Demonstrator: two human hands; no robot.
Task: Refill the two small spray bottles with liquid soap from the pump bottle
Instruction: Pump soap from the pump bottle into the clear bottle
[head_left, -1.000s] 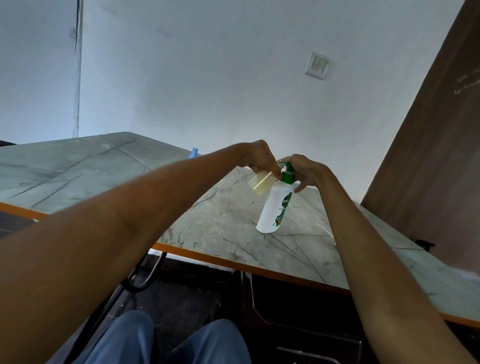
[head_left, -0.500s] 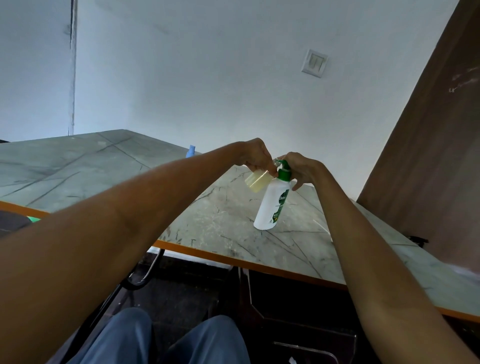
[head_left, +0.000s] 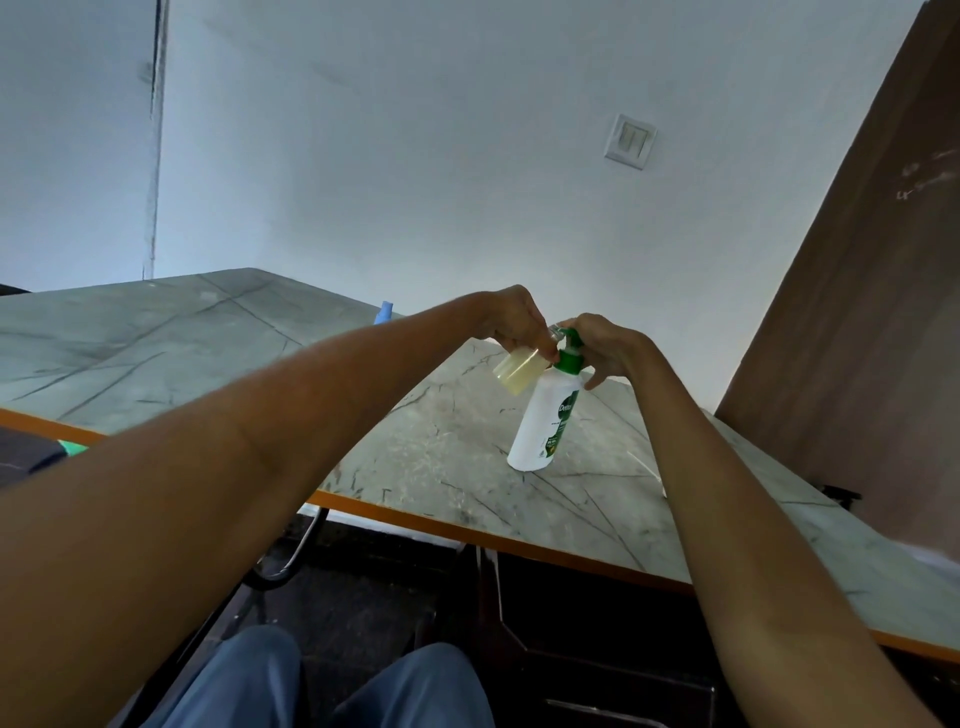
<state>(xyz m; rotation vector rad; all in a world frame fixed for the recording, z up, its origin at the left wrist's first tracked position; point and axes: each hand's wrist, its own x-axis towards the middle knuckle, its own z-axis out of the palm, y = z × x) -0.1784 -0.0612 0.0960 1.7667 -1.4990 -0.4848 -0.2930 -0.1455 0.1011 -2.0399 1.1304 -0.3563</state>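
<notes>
A white pump bottle (head_left: 543, 421) with a green pump head stands on the marble-patterned table (head_left: 441, 447). My right hand (head_left: 605, 351) is closed over the green pump head. My left hand (head_left: 511, 322) holds a small clear spray bottle (head_left: 517, 370) with yellowish liquid, tilted, its mouth up against the pump's nozzle. The small bottle's neck is hidden by my fingers. A blue object (head_left: 385, 313), perhaps the second small bottle, peeks from behind my left forearm; most of it is hidden.
The table's orange front edge (head_left: 467, 532) runs across the view, with dark drawers below and my knees (head_left: 322, 686) under it. A brown wooden panel (head_left: 857, 338) stands at the right. A thin white tube (head_left: 647, 467) lies on the table by my right forearm.
The view has shifted slightly; both hands stay at the pump head with the small bottle held to the nozzle. The pump bottle has not moved on the table.
</notes>
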